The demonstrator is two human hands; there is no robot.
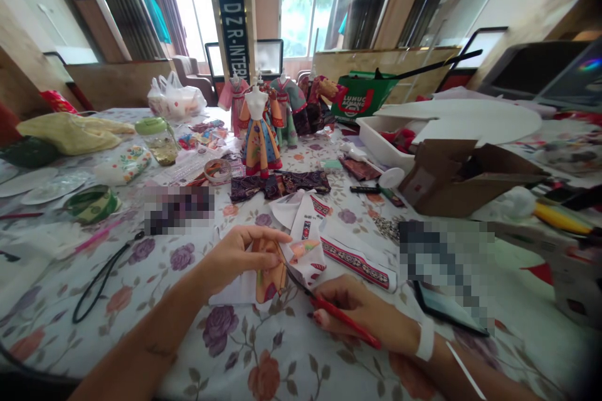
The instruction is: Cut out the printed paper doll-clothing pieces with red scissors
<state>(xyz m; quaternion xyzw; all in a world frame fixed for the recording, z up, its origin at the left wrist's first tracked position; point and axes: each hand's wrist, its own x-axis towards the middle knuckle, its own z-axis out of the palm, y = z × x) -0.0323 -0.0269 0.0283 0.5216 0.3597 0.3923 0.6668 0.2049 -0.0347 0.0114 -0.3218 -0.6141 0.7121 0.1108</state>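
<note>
In the middle of the table my left hand [242, 256] pinches a piece of orange printed fabric [269, 278] with white margins. My right hand [355, 307] is closed around red-handled scissors [348, 320], whose dark blades reach to the right edge of the orange print. White fabric with a red and black patterned band [360, 261] lies just beyond the blades. Behind it is a folded dark patterned cloth [301, 182]. A small white dress form in an orange and blue skirt [261, 144] stands farther back. How far the blades are apart is hard to make out.
Several small dressed forms stand at the back, near a green bag [362, 96]. On the right are a cardboard box [446, 175], a white bin [383, 140] and a dark-edged tablet [449, 307]. Green tape [91, 203] and a lidded cup [158, 142] are at left.
</note>
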